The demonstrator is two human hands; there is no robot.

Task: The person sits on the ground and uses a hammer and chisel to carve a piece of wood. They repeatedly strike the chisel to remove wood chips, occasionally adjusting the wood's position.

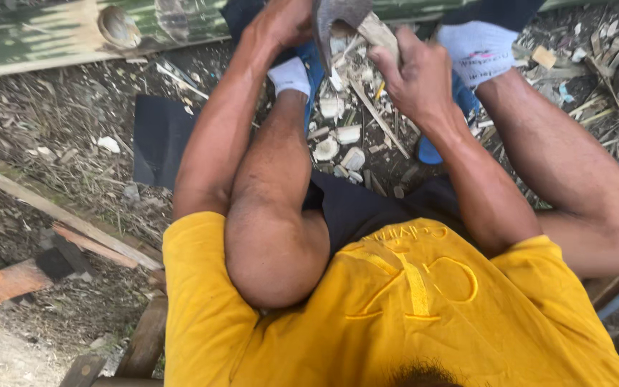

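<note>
I sit with both knees drawn up, and my hands meet between my feet at the top of the view. My right hand (417, 75) is closed round a pale wooden handle (381, 32). That handle carries a grey metal blade (342, 14), which points left toward my left hand (281, 21). My left hand is bunched up right beside the blade at the frame's top edge. Its fingers and anything in them are hidden. Several pale cut chips (338, 136) lie on the ground below the blade.
A thick green bamboo pole (73, 29) lies across the top left. A black sheet (159, 136) rests on the dirt left of my leg. Wooden slats (66, 222) and a reddish piece (1, 283) lie at lower left. My feet wear white socks (478, 46) and blue sandals (431, 150).
</note>
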